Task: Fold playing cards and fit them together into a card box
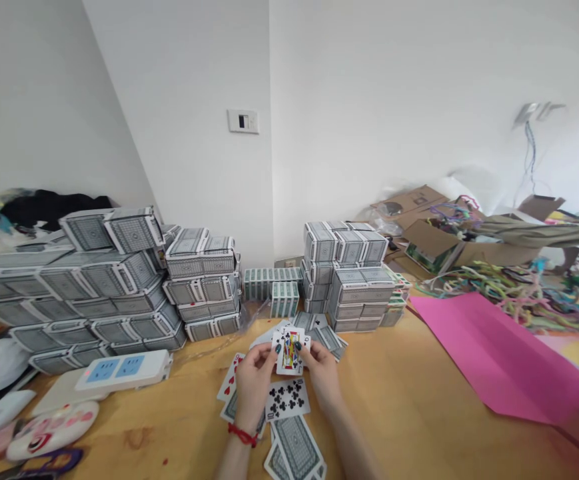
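Note:
Both my hands hold face-up playing cards (289,357) over the table; a jack of clubs is in front, with the corner of a queen behind it. My left hand (254,387), with a red string at the wrist, pinches the left edge, thumb on top. On the right edge, my right hand (323,375) pinches likewise. Beneath my hands lies a ten of clubs (288,399). A nine of hearts (229,380) lies partly under my left hand. Nearer me are loose face-down cards (296,445), and more loose cards (330,340) lie just beyond my hands.
Blocks made of grey-backed cards are stacked at left (119,280), centre-left (202,283) and right (359,287). Small green card boxes (272,283) stand between. A power strip (124,370) lies left. Pink paper (499,360), cardboard boxes (434,247) and tangled coloured strands (504,287) occupy the right.

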The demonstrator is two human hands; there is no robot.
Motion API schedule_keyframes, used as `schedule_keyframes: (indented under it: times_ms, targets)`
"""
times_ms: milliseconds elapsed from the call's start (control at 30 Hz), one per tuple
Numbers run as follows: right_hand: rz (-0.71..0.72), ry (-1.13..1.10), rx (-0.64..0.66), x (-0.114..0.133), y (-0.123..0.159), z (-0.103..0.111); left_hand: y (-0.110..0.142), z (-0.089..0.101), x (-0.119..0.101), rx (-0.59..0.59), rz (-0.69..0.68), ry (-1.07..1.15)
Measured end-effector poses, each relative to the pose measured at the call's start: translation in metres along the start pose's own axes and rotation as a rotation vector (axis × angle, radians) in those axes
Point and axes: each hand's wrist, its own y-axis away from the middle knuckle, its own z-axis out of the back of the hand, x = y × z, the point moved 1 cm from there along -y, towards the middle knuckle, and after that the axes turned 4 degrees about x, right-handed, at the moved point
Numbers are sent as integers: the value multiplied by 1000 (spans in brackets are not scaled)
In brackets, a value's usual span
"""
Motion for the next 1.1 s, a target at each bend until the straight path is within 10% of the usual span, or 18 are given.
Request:
schedule_keyframes:
  times_ms: [1100]
  targets:
    - [-40,-78,70,1,-3,-1,-1,1,0,15,-9,-58]
